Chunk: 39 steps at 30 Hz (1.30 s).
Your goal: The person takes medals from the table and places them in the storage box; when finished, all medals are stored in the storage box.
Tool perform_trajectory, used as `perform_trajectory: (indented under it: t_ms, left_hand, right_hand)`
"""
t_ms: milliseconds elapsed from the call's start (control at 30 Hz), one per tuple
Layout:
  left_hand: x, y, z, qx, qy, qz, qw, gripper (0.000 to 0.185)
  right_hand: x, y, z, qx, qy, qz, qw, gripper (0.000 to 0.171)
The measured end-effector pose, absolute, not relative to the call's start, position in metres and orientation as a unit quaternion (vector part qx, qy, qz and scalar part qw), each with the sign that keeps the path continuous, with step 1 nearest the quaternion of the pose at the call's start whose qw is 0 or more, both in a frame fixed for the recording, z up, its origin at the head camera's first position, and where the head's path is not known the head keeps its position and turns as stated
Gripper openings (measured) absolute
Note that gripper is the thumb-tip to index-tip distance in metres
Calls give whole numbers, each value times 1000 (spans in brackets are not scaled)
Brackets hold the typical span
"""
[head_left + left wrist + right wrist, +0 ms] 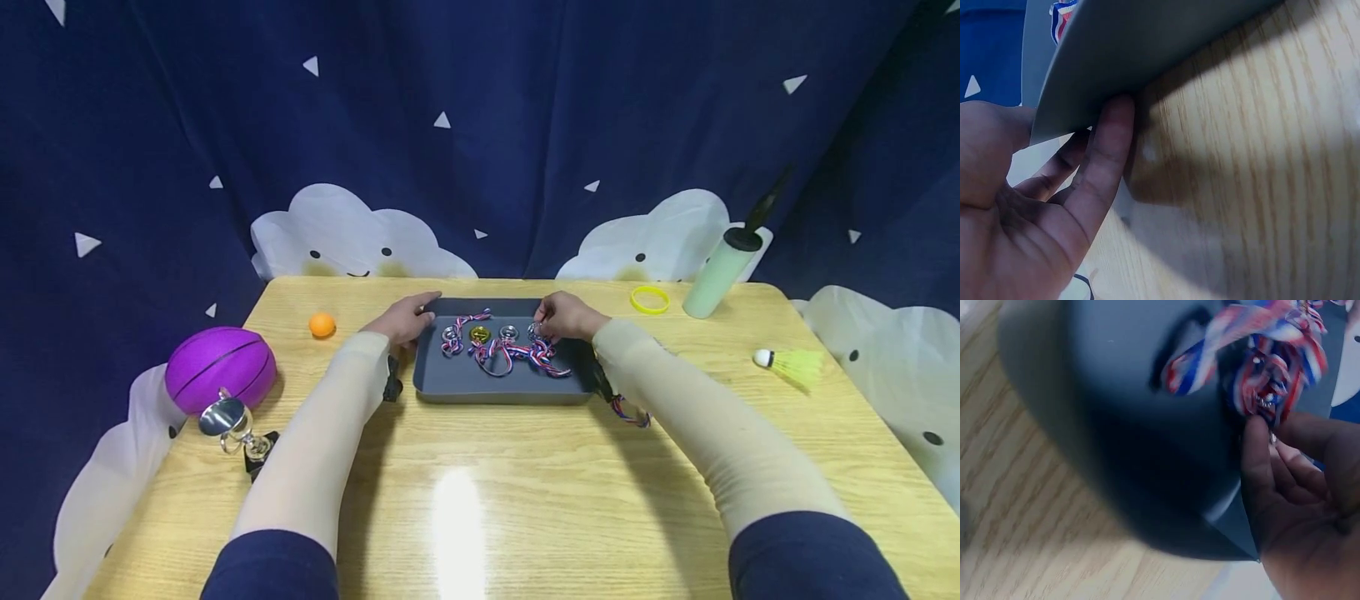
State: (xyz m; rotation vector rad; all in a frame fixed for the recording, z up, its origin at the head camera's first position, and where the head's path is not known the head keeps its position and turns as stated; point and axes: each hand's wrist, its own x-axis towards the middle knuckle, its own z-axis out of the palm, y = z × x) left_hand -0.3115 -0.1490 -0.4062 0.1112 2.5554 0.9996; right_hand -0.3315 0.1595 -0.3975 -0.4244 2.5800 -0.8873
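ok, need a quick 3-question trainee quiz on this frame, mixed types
1. True or false: the left hand rests on the rim of the grey tray.
2. What does the right hand pinch? A) the orange ball B) a medal in the tray C) the yellow band
3. Which side of the table does the purple ball lie on, the person's left or right?

Key: 1 true; 2 B; 3 left.
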Motion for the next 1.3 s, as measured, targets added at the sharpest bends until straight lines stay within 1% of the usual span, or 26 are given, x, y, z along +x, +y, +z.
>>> perform_trajectory:
  t_ms: [200, 367, 467, 567, 633, 733, 833, 1000, 1100, 1167, 1300]
  left_hand:
    - [-311, -149, -406, 37, 911, 359, 197, 57]
    - [-312, -147, -407, 29, 910, 362, 199, 57]
    - [-313, -146, -407, 33, 909, 364, 198, 57]
    - [-313, -146, -408, 32, 906, 371, 199, 57]
    - [-314, -147, -408, 32, 905, 374, 201, 57]
    - [-313, -148, -408, 29, 906, 371, 202, 57]
    - [-314, -149, -407, 31, 906, 371, 201, 57]
    - [-314, -148, -405, 29, 907, 370, 199, 57]
    - [-313, -148, -405, 26, 909, 364, 201, 57]
    - [-313, -148, -406, 26, 910, 362, 201, 57]
    - [-312, -146, -407, 32, 909, 365, 197, 57]
  right_hand:
    - [-325, 157, -398, -171, 934, -267, 167, 8]
    - [-324, 155, -399, -180, 949, -209, 151, 9]
    - [-325, 158, -399, -194, 955, -175, 142, 13]
    - [-324, 166, -395, -239, 947, -179, 118, 15]
    - [-322, 174, -390, -277, 936, -195, 93, 15]
    - [-316, 186, -379, -309, 923, -218, 67, 13]
    - [-305, 203, -365, -297, 926, -220, 74, 13]
    - [-283, 243, -350, -277, 929, -219, 115, 9]
    - [-272, 272, -351, -264, 926, -224, 152, 9]
    - [-264, 291, -354, -249, 922, -231, 186, 9]
    - [-246, 328, -364, -218, 913, -243, 243, 14]
